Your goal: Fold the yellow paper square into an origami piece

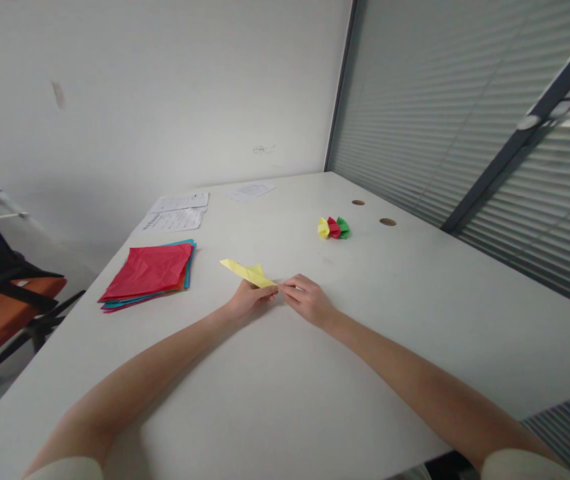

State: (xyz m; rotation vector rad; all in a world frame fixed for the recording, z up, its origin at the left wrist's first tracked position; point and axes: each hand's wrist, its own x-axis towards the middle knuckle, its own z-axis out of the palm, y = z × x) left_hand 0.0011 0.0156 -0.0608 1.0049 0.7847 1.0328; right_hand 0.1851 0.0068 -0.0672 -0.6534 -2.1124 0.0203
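A folded piece of yellow paper [245,271], long and narrow with a small flap rising near its middle, is held just above the table between my hands. My left hand [249,300] grips it from below, thumb along its near side. The fingertips of my right hand [309,301] pinch its right end. Part of that end is hidden behind the fingers. Beyond my right hand lie three small fan-shaped folded papers in a row: a yellow one [323,229], a red one [333,228] and a green one [343,229].
On the white table [275,393], a stack of coloured paper sheets [152,270], red on top, lies at the left. Printed sheets [177,217] lie behind it. Two round holes [387,222] pierce the tabletop near the blinds [415,133]. An orange-seated chair [5,313] stands left.
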